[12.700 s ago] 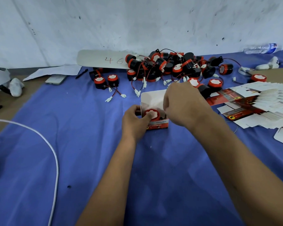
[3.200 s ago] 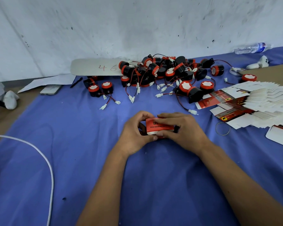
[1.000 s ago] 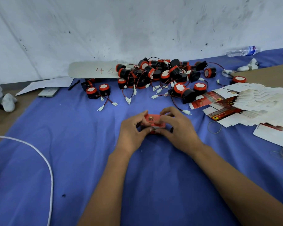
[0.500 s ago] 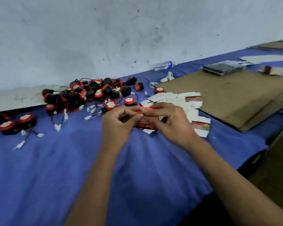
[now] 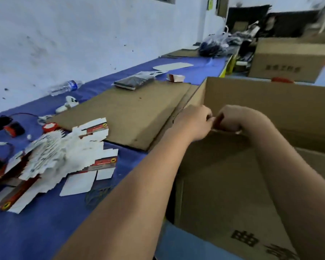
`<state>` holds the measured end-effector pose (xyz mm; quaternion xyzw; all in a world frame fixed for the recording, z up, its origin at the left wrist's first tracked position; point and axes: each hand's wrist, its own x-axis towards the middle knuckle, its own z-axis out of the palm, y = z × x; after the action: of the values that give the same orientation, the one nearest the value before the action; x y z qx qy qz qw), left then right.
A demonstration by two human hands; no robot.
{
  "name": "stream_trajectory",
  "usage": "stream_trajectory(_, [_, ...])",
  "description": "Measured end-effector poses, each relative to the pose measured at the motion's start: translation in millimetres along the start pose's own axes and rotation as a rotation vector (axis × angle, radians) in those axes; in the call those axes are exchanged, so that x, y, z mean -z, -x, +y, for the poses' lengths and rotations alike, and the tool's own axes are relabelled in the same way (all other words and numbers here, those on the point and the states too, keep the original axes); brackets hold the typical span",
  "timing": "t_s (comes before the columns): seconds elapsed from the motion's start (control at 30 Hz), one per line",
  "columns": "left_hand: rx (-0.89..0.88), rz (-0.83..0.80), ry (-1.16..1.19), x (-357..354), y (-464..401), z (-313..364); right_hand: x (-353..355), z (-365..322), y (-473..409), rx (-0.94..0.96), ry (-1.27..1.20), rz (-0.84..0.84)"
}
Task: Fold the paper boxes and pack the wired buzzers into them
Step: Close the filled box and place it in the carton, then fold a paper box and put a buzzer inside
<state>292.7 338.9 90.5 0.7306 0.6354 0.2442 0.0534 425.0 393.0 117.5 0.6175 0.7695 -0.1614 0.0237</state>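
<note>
At the far left edge of the blue-covered table (image 5: 45, 222), a few red-and-black wired buzzers (image 5: 14, 129) are lying with their leads trailing, one red-capped buzzer (image 5: 50, 126) sitting just beside the corner of a brown cardboard sheet (image 5: 124, 113). Nearer the front edge, a fanned stack of flat, unfolded paper boxes (image 5: 54, 156) is spreading across the cloth, red printed panels showing among the white. Along the back edge a clear water bottle (image 5: 65, 87) is lying on its side against the wall, and a small white gadget (image 5: 68, 104) is resting close to it. Farther along, a dark packet (image 5: 133, 82) is sitting on the cardboard sheet's far corner.

Moving right, past the table's end, a large open cardboard carton (image 5: 270, 102) is standing. Both arms are reaching out over its opening. The left hand (image 5: 193, 122) is curling its fingers, pinching at something small, and the right hand (image 5: 233, 119) is curling in to meet it, the two hands touching. Between them a sliver of the red paper box (image 5: 217, 121) is peeking out, held above the carton; blur is hiding its details.
</note>
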Motion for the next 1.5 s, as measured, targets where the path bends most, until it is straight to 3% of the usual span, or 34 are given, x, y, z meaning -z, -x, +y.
stream_trajectory(0.1, [0.058, -0.003, -0.093, -9.2, -11.2, 2.5, -10.6, -5.0, -13.0, 0.019, 0.046, -0.147])
stream_trajectory(0.27, [0.087, 0.057, -0.094, -10.0, -8.6, -2.5, -11.8, -2.9, -19.3, -0.02, 0.0, -0.222])
stream_trajectory(0.4, [-0.021, 0.216, 0.184, -2.5, 13.0, -8.5, -17.4, -11.3, -12.5, 0.005, 0.002, -0.126])
stream_trajectory(0.47, [-0.027, 0.365, 0.297, 6.0, 28.7, -19.2, -18.5, -20.2, -7.3, 0.021, 0.0, 0.095])
stream_trajectory(0.53, [-0.012, 0.503, 0.291, 18.9, 48.7, -40.3, -21.0, -41.7, 2.6, 0.03, -0.111, 0.42])
stream_trajectory(0.63, [0.054, 0.662, 0.231, 43.9, 86.2, -83.4, -33.8, -104.3, 23.5, 0.321, -0.311, 0.791])
stream_trajectory(0.67, [0.098, 0.724, 0.204, 55.1, 104.7, -101.9, -42.9, -135.8, 33.2, 0.451, -0.371, 0.789])
stream_trajectory(0.73, [0.223, 0.853, 0.121, 75.6, 144.4, -135.9, -67.9, -194.2, 50.7, 0.652, -0.467, 0.604])
stream_trajectory(0.83, [0.456, 1.035, -0.112, 101.7, 214.3, -187.5, -119.1, -270.5, 66.5, 0.841, -0.337, 0.36])
stream_trajectory(0.9, [0.676, 1.086, -0.223, 116.3, 262.8, -222.2, -150.8, -315.8, 77.8, 0.948, -0.217, 0.375])
stream_trajectory(0.97, [0.921, 0.968, -0.289, 127.9, 302.3, -253.6, -175.0, -355.8, 91.6, 1.072, -0.138, 0.456])
stream_trajectory(1.03, [1.074, 0.653, -0.34, 134.7, 332.4, -279.0, -197.1, -394.9, 104.8, 1.206, 0.032, 0.493])
stream_trajectory(1.1, [1.089, 0.413, -0.328, 134.7, 351.7, -293.4, -214.7, -423.2, 111.4, 1.25, 0.273, 0.423])
stream_trajectory(1.2, [1.036, 0.379, -0.364, 133.3, 366.9, -301.1, -226.5, -441.0, 109.6, 1.197, 0.42, 0.335])
stream_trajectory(1.37, [0.871, 0.651, -0.356, 128.4, 367.2, -306.3, -212.5, -439.8, 107.2, 1.161, 0.32, 0.361])
stream_trajectory(1.43, [0.846, 0.868, -0.178, 126.7, 362.8, -300.7, -199.0, -433.6, 111.8, 1.136, 0.266, 0.335])
stream_trajectory(1.5, [0.861, 1.084, 0.033, 128.8, 361.8, -291.8, -186.5, -429.8, 117.3, 1.096, 0.208, 0.433])
